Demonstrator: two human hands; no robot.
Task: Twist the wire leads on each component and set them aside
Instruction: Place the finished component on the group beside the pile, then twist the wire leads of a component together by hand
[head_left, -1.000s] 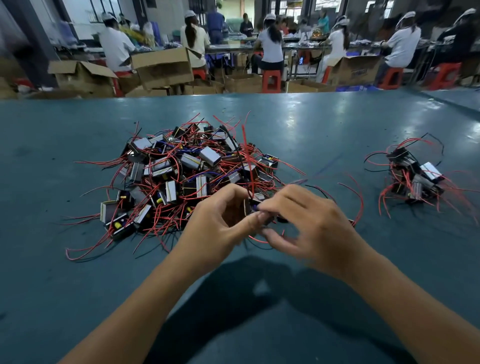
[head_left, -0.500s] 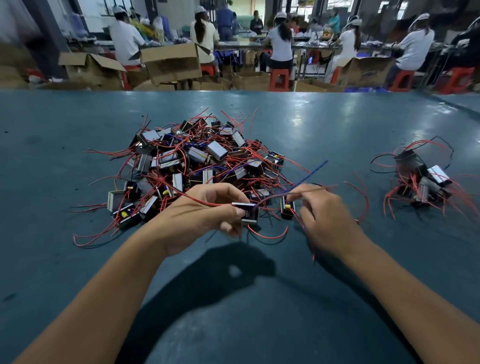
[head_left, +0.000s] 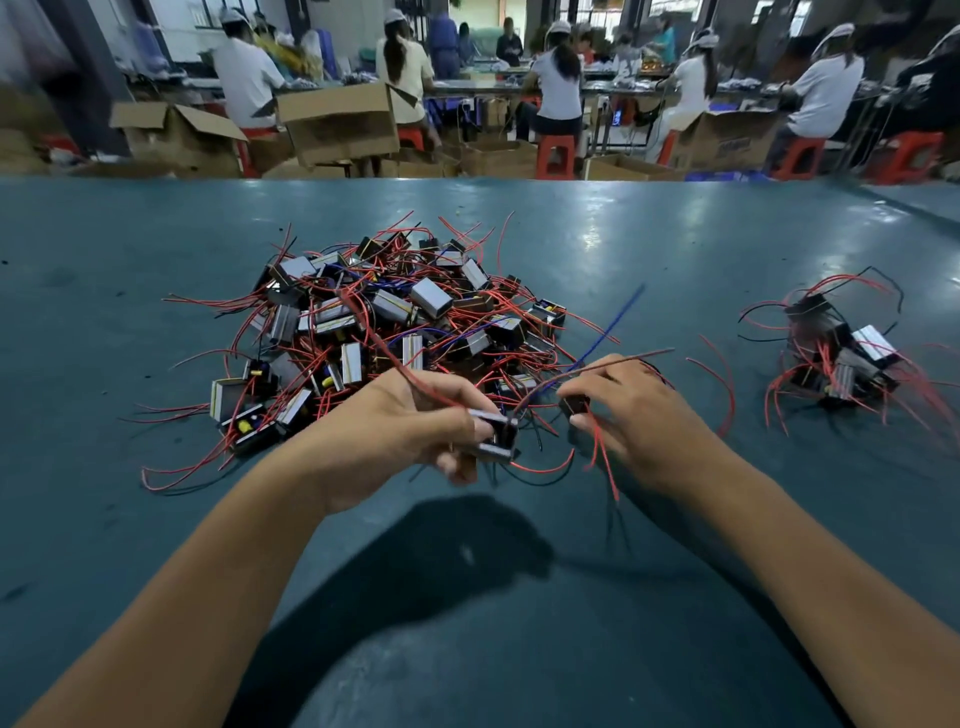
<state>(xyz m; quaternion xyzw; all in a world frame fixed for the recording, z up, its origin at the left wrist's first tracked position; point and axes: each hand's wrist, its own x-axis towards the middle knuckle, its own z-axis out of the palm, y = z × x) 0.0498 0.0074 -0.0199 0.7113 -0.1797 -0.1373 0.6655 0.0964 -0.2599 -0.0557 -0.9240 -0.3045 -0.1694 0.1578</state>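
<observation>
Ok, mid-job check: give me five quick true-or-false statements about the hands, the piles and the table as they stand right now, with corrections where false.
1. The left hand holds a component. True.
2. The right hand lies flat and open on the table. False: its fingers are curled round a small dark component and its wires.
3. The big pile lies on the left of the hands, the small pile far to the right. True.
4. A blue wire rises from near the right hand. True.
5. The green table carries an open cardboard box beside the big pile. False: the cardboard boxes stand on the floor beyond the table's far edge.
</observation>
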